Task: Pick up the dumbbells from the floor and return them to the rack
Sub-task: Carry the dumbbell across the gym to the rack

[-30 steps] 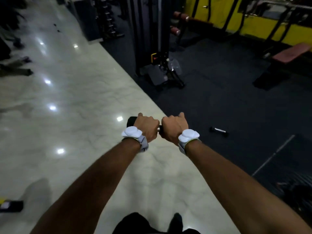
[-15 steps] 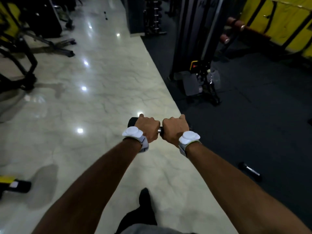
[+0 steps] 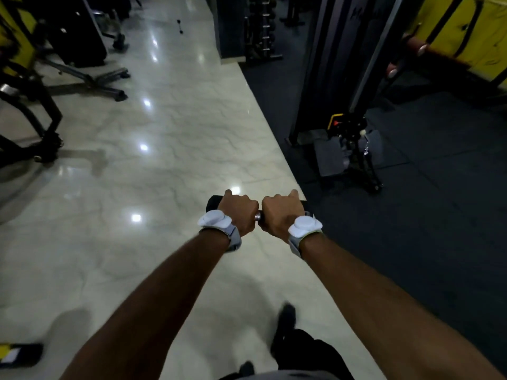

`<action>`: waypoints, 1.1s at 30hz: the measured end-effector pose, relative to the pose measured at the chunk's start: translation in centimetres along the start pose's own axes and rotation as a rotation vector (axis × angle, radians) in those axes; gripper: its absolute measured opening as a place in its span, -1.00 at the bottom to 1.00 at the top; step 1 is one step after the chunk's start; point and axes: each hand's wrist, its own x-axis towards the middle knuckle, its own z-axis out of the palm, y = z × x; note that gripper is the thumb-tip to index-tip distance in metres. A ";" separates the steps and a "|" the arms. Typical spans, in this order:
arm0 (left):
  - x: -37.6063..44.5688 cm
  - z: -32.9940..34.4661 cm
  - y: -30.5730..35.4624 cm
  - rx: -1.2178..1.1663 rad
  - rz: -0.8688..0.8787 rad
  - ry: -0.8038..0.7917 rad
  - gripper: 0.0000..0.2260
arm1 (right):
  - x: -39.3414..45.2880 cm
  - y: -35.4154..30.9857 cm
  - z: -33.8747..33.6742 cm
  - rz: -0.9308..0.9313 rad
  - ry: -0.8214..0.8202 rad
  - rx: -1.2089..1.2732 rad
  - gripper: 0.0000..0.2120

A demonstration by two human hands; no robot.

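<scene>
Head view, centre of the frame: left hand (image 3: 238,212) and right hand (image 3: 282,214) side by side, knuckles up, both clenched round the handle of one dumbbell (image 3: 213,203) held level in the air above the pale marble floor (image 3: 115,242). Only scraps of that dumbbell showing: a black end poking out left of the left hand, a short bright stretch of metal bar between the two fists, a dark sliver past the right hand. White wrist devices (image 3: 214,218) strapped on both wrists, forearms running down to the lower corners. At the bottom edge, a dark shoe (image 3: 285,316) mid-step on the marble, with dark clothing beside it. Right half of the frame taken by dark rubber flooring (image 3: 411,229), its edge cutting diagonally from top centre down past the hands. On that flooring, upper right, a tall black cable machine (image 3: 343,78) with a grey base plate and a yellow tag; behind it, yellow padding at the far upper right. Top centre, a dim upright rack (image 3: 263,26) with what looks like rows of small dumbbells, too dark to say for sure. Upper left, black machine frames and legs (image 3: 41,105) standing on the marble. Top of the frame, a small dark dumbbell-like thing (image 3: 179,25) lying on the marble. Lower left corner, a black and yellow object (image 3: 19,355), cut off by the edge.
</scene>
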 end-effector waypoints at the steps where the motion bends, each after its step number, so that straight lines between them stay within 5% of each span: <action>1: 2.2 0.3 -0.8 -0.006 -0.007 -0.006 -0.90 | 2.5 0.8 0.2 -0.015 0.003 -0.009 -0.82; 14: 27.2 -0.9 -13.1 0.022 -0.141 0.010 -0.87 | 30.6 9.6 -3.6 -0.174 0.034 -0.021 -0.86; 33: 53.6 2.6 -40.0 -0.038 -0.155 -0.022 -0.89 | 67.7 6.1 -6.6 -0.199 0.093 -0.064 -0.82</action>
